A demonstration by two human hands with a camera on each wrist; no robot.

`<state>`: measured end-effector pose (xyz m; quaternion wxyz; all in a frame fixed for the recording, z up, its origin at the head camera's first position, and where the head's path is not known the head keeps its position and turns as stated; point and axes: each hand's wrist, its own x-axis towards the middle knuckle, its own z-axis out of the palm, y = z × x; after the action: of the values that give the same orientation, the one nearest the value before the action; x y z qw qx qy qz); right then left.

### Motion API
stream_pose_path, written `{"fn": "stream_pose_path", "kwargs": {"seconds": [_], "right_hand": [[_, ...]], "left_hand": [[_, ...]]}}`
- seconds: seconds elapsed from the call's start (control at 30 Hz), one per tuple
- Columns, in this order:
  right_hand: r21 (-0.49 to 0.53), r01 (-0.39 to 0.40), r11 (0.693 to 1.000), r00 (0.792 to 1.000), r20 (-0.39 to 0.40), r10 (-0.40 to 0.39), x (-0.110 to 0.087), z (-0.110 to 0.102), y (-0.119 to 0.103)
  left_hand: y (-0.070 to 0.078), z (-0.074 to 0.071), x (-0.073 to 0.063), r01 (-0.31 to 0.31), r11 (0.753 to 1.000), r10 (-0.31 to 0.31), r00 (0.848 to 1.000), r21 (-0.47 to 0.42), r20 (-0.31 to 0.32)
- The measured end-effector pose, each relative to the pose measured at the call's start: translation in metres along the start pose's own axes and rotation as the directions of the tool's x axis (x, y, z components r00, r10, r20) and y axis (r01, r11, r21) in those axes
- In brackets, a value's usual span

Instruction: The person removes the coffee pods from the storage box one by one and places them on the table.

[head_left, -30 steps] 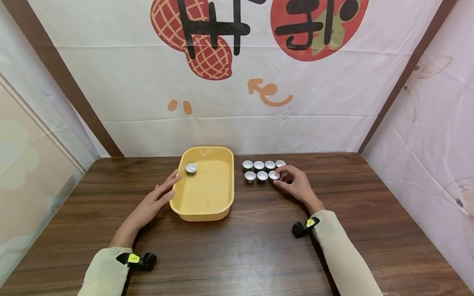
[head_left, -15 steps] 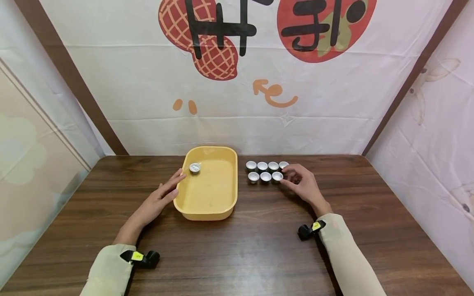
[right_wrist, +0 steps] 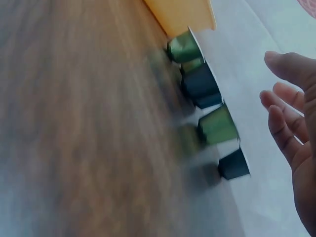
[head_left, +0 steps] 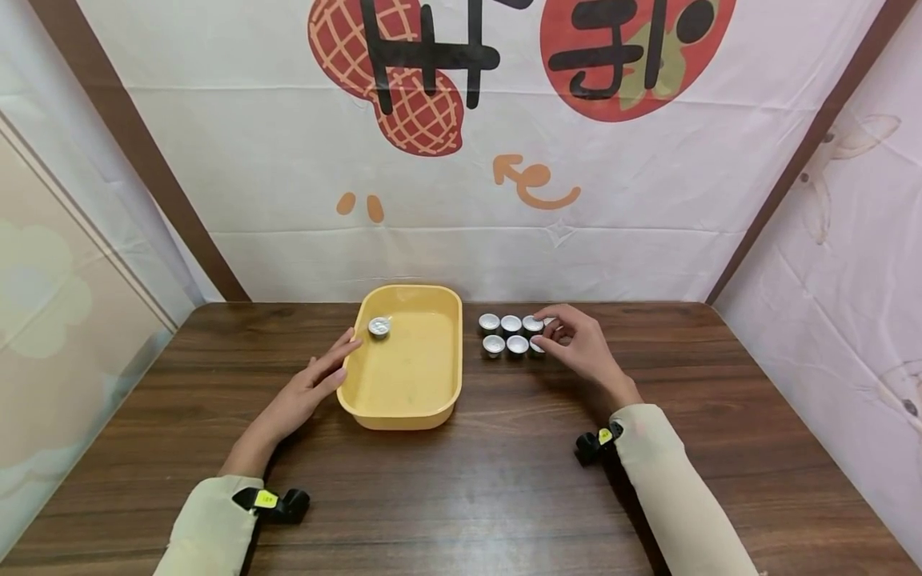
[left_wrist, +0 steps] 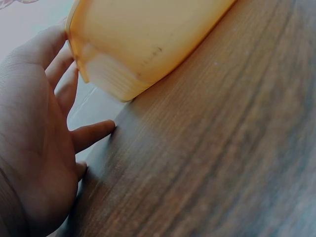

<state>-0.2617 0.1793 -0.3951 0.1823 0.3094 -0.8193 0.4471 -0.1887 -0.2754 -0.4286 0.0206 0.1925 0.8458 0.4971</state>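
In the head view my left hand [head_left: 298, 400] rests its straight fingers on the left rim of a yellow plastic tub [head_left: 403, 384]. The left wrist view has the fingertips at the edge of the tub, thumb side spread away. One silver-lidded coffee capsule [head_left: 378, 326] lies in the tub. Right of it, several capsules [head_left: 517, 345] stand in two rows, foil lids up. My right hand [head_left: 579, 348] hovers over the right end of these rows, partly covering the capsules there. In the right wrist view its thumb and fingers are apart, holding nothing, beside green capsules [right_wrist: 219, 124] and dark capsules [right_wrist: 202, 89].
A brown wood-grain table [head_left: 446, 496] lies under everything. Close behind its far edge hangs a white printed cloth [head_left: 612, 256], with more cloth on both sides. Each wrist wears a small black camera.
My right hand has shifted from the front row's right end, first slightly right, then left and up over both rows. The left hand stays at the tub's rim. The head view has shifted slightly.
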Motion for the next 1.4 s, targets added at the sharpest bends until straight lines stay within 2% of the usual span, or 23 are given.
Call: {"fn": "stream_pose_path", "kwargs": {"seconds": [0.13,0.3,0.57,0.8,1.1,1.23,1.4], "right_hand": [[0.009,0.069,0.998,0.998,0.015,-0.069,0.011,0.008,0.005],[0.047,0.139,0.989,0.988,0.060,-0.142,0.027,0.015,-0.002],[0.042,0.256,0.966,0.955,0.141,-0.260,0.052,0.029,-0.019],[0.029,0.301,0.953,0.924,0.240,-0.299,0.068,0.047,-0.035],[0.051,0.368,0.929,0.860,0.361,-0.360,0.087,0.073,-0.049],[0.028,0.368,0.929,0.841,0.417,-0.346,0.093,0.085,-0.054],[0.031,0.349,0.937,0.803,0.505,-0.316,0.099,0.099,-0.060]], "left_hand": [[0.001,-0.001,-0.002,0.003,1.000,-0.003,1.000,-0.002,0.000],[0.002,-0.001,-0.002,0.003,1.000,-0.003,1.000,-0.001,0.000],[0.002,-0.001,-0.001,0.000,1.000,0.000,1.000,0.000,0.004],[0.002,-0.002,-0.002,-0.008,1.000,0.008,1.000,-0.004,0.004],[-0.001,-0.001,-0.004,-0.015,1.000,0.015,1.000,-0.003,0.001],[-0.002,-0.002,-0.004,-0.017,1.000,0.017,1.000,-0.007,0.003],[0.001,-0.002,-0.003,-0.016,1.000,0.016,1.000,-0.015,0.004]]}}
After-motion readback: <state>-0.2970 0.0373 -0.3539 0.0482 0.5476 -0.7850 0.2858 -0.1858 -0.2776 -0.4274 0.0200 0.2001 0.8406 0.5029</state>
